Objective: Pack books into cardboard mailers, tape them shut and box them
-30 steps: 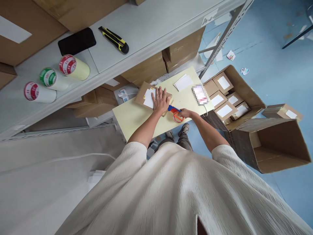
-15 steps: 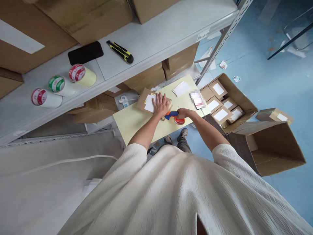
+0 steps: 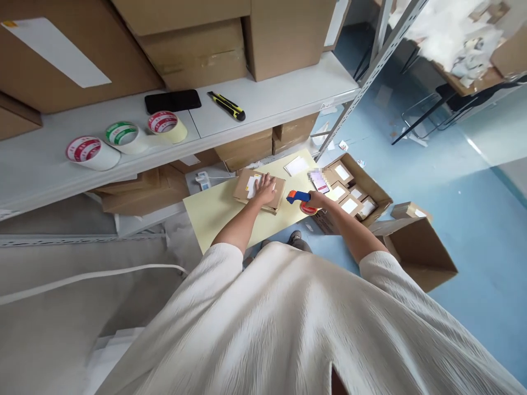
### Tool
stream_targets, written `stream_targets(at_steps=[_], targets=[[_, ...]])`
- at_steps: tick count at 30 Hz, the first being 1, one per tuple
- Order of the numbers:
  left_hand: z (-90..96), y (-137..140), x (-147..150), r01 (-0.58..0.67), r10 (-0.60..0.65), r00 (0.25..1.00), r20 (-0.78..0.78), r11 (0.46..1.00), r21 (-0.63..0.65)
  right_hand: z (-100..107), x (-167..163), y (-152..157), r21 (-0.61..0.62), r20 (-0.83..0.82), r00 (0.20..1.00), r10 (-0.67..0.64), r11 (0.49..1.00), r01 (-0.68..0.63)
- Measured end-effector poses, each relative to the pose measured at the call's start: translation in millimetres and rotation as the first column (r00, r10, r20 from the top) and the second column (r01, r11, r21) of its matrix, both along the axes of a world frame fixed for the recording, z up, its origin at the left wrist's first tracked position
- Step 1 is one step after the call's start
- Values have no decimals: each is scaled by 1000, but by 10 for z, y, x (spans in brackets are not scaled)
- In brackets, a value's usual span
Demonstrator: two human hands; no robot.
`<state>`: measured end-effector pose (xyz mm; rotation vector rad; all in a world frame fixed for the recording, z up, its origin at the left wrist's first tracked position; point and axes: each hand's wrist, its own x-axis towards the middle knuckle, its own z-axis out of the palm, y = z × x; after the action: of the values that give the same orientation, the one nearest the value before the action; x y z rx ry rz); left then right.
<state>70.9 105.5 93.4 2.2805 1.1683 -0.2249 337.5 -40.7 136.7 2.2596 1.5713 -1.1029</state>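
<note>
A small brown cardboard box [image 3: 242, 186] with a white label lies on the pale yellow tabletop [image 3: 214, 219]. My left hand [image 3: 265, 189] rests flat on its top with the fingers spread, partly covering the label. To the right, my right hand [image 3: 317, 200] is wrapped round the handle of a blue and orange tape dispenser [image 3: 300, 196]. A red roll shows below that hand. The dispenser's head points left and is apart from the box. White paper sheets [image 3: 296, 165] and a lit phone [image 3: 320, 180] lie toward the table's far right.
An open carton [image 3: 376, 191] with several labelled small boxes stands right of the table, near an empty open carton [image 3: 428, 249]. The grey shelf [image 3: 272, 99] ahead holds tape rolls [image 3: 123, 136], a black phone [image 3: 173, 101], a yellow-black utility knife [image 3: 226, 105] and large boxes [image 3: 288, 38].
The tape dispenser in my right hand has moved right, away from the box's edge. My left hand stays on the box. The camera view has tilted up, showing more of the room.
</note>
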Motion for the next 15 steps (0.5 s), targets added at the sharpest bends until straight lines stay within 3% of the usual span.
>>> stream_targets(at_steps=[6, 9, 11, 15], targets=[[-65, -19, -16, 7, -7, 1000, 3, 1000, -22, -116, -251, 179, 62, 146, 988, 50, 996, -60], [-95, -12, -28, -5, 6, 1000, 8, 999, -31, -127, -256, 248, 80, 217, 958, 189, 974, -210], [-110, -10, -39, -8, 8, 1000, 18, 999, -40, -123, -172, 276, 87, 251, 912, 324, 931, -355], [-111, -15, -57, -4, 5, 1000, 16, 998, -59, -113, 137, 366, 138, 261, 794, 549, 793, -594]])
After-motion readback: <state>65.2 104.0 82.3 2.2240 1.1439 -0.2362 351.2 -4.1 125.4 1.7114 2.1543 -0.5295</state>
